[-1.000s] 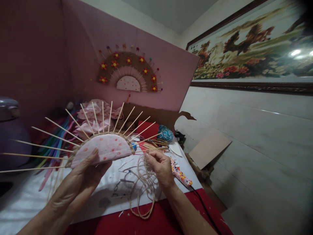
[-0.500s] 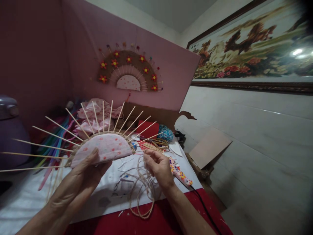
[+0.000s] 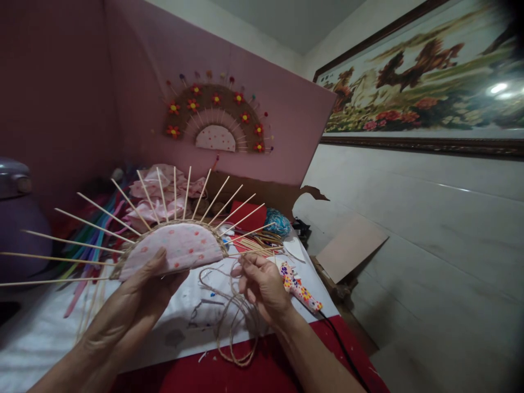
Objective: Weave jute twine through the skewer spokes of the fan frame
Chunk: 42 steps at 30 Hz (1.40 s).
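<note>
My left hand [image 3: 139, 292] grips a half-round fabric-covered panel [image 3: 176, 248] by its lower edge, thumb on the front. The cloth is pale pink with small red prints. Thin wooden sticks [image 3: 219, 197] fan out from its curved rim, where brown twine runs along their bases. At the panel's right corner, the fingertips of my right hand [image 3: 262, 286] are pinched together on jute twine [image 3: 241, 357]. Loose loops of this twine lie below that hand on the white sheet. The exact pinch point is partly hidden by my fingers.
A flower-patterned glue gun [image 3: 303, 289] with a black cord lies right of my right hand. Behind are blue yarn [image 3: 278, 221], loose sticks, red card [image 3: 248, 215], pink cloth [image 3: 164, 185] and colourful strips. A flowered half-round piece [image 3: 216, 109] hangs on the pink board.
My right hand has turned slightly, its fingers curling more near the panel's corner. A loop of twine has shifted left and up. The panel has moved very slightly right.
</note>
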Available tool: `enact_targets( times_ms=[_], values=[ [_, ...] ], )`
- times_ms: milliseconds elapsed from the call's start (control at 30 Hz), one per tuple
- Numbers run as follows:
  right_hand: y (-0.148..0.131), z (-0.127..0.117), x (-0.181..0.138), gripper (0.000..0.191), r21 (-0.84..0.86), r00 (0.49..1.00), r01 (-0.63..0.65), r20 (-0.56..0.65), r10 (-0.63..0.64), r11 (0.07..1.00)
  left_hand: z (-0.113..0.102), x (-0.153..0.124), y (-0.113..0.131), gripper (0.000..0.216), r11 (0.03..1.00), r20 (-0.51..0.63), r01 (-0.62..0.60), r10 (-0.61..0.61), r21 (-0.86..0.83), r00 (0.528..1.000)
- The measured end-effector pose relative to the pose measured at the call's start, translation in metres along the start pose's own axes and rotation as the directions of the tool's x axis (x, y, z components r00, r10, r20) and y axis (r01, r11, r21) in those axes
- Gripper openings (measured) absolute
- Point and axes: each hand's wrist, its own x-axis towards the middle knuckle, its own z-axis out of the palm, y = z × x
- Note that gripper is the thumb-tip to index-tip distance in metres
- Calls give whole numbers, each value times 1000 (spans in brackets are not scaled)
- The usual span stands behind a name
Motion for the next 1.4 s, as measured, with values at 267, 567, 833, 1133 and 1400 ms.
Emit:
enact_targets(
  times_ms=[267, 567, 833, 1133, 1400],
  values=[
    [4, -5, 0, 23, -35, 994, 109, -25, -110, 993, 3, -3, 3, 37, 1000, -5, 23, -23, 1, 1000],
    [7, -5, 1, 25, -6, 993, 106, -58, -106, 994, 2, -3, 1, 32, 1000, -8, 27, -27, 9, 1000],
    [4, -2, -1, 28, -31, 991, 107, -74, -109, 994, 4, -4, -2, 34, 1000, 7, -8, 7, 12, 1000],
    [5, -3, 1, 25, -86, 976, 199, -76, -206, 976, 5, -4, -5, 31, 998, 4, 46, -46, -33, 999],
    [4, -1, 0, 21, -42, 962, 258, -78, -260, 965, -5, 2, -8, 27, 995, 100, 50, -41, -86, 994]
  ],
)
